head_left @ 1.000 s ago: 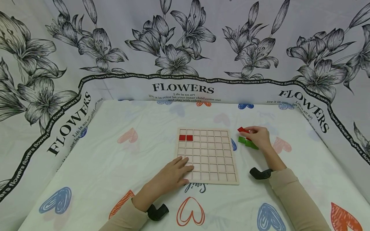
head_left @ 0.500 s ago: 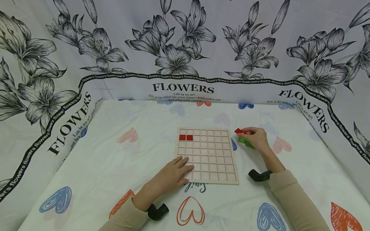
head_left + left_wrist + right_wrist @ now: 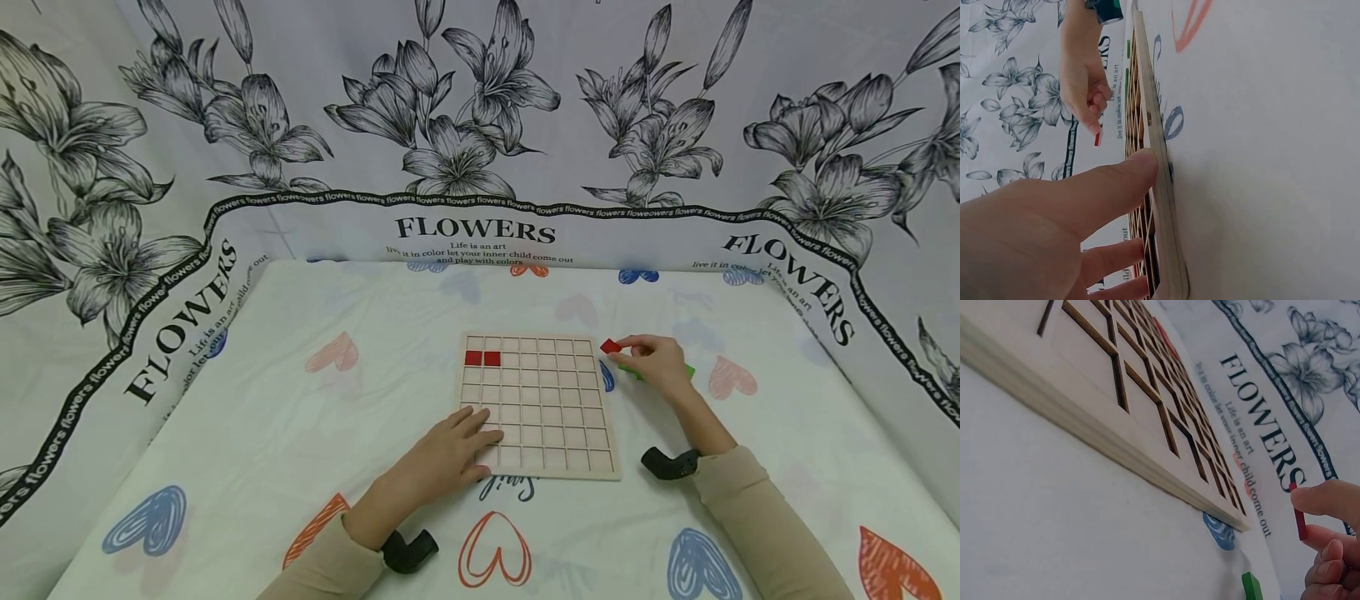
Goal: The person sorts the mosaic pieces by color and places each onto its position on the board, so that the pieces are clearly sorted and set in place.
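My right hand (image 3: 658,367) pinches a thin red square tile (image 3: 610,347) between thumb and fingers, just off the right edge of a wooden grid board (image 3: 551,408). In the right wrist view the same tile (image 3: 1299,514) is seen edge-on, off the table. My left hand (image 3: 446,450) rests on the board's near left corner with fingers extended; its thumb (image 3: 1138,165) touches the board's edge in the left wrist view. Two red tiles (image 3: 482,358) sit side by side in the second row from the far side, at the left.
Green tiles (image 3: 690,371) lie on the table right of the board, partly hidden by my right hand; one green tile (image 3: 1251,586) shows in the right wrist view. A white cloth with printed hearts (image 3: 337,467) covers the table. A flower-printed curtain (image 3: 480,167) hangs behind.
My right hand has drawn the red tile left and slightly nearer, away from the green tiles toward the board. My left hand, the board and its two red tiles have stayed put.
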Action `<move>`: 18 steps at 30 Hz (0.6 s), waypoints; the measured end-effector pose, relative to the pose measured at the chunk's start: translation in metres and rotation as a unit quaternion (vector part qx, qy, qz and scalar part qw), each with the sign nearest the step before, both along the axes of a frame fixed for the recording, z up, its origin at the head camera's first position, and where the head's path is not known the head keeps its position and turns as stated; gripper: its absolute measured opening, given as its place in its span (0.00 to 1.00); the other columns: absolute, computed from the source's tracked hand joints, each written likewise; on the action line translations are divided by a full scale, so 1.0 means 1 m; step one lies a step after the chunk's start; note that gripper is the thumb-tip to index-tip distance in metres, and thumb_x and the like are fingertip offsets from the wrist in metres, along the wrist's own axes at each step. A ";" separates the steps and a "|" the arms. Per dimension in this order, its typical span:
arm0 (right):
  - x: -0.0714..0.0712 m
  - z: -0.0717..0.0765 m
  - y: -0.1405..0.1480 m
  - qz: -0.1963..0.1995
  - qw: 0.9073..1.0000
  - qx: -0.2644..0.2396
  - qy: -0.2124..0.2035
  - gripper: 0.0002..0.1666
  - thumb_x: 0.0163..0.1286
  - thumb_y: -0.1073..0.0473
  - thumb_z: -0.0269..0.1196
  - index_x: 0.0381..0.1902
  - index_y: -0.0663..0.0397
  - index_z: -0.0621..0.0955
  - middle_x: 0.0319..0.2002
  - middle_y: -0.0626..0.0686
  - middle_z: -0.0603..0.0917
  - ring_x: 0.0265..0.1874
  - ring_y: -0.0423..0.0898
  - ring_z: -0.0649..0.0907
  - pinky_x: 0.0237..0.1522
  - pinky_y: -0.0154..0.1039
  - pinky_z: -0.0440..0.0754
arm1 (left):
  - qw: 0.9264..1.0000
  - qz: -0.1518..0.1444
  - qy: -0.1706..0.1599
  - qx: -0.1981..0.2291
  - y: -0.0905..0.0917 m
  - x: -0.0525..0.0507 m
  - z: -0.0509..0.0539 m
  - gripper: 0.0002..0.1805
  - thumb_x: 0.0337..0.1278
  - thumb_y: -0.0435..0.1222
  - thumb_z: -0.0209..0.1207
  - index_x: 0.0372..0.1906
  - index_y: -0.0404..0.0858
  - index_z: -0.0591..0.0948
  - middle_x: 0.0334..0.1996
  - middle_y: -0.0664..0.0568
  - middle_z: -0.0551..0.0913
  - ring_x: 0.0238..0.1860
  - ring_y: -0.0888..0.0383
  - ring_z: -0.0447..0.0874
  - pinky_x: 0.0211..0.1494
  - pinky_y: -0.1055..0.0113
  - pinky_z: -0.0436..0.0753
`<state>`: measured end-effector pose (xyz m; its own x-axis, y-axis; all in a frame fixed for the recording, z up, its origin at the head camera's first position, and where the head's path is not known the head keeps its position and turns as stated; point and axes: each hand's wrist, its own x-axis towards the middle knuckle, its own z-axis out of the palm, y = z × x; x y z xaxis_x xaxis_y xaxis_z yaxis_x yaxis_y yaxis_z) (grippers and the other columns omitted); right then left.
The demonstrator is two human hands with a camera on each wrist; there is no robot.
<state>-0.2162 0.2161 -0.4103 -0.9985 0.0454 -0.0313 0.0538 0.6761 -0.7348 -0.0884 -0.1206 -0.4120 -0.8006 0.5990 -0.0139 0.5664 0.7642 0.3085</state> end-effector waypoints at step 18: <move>0.004 0.000 -0.014 0.041 0.999 -0.008 0.011 0.20 0.57 0.54 0.71 0.43 0.63 0.85 0.21 0.45 0.67 0.24 0.40 0.67 0.23 0.31 0.63 | 1.000 0.002 0.000 -0.005 0.000 0.001 0.002 0.25 0.62 0.44 0.59 0.63 0.43 0.74 0.69 0.40 0.69 0.71 0.39 0.65 0.71 0.47 0.70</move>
